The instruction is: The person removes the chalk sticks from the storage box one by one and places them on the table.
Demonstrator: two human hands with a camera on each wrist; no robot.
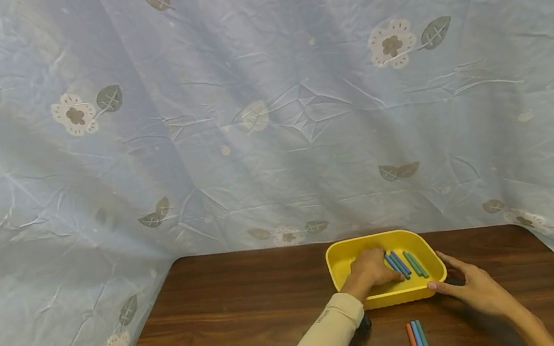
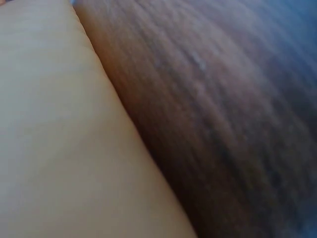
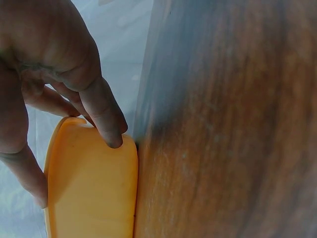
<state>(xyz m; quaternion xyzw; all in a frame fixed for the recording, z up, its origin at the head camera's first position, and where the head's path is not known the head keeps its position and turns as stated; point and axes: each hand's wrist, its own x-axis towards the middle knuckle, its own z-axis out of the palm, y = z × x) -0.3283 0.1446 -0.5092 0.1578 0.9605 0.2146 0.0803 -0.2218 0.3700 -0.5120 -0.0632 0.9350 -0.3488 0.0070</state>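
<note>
Reaching into the yellow tray (image 1: 398, 298) with left hand (image 1: 372, 269), beside blue sticks (image 1: 397, 266) and green sticks (image 1: 416, 265); cannot tell state of its fingers. Gripping the tray's right end with spread fingers of right hand (image 1: 473, 288). Could tip the tray by pressing unevenly, mixing colours.
</note>
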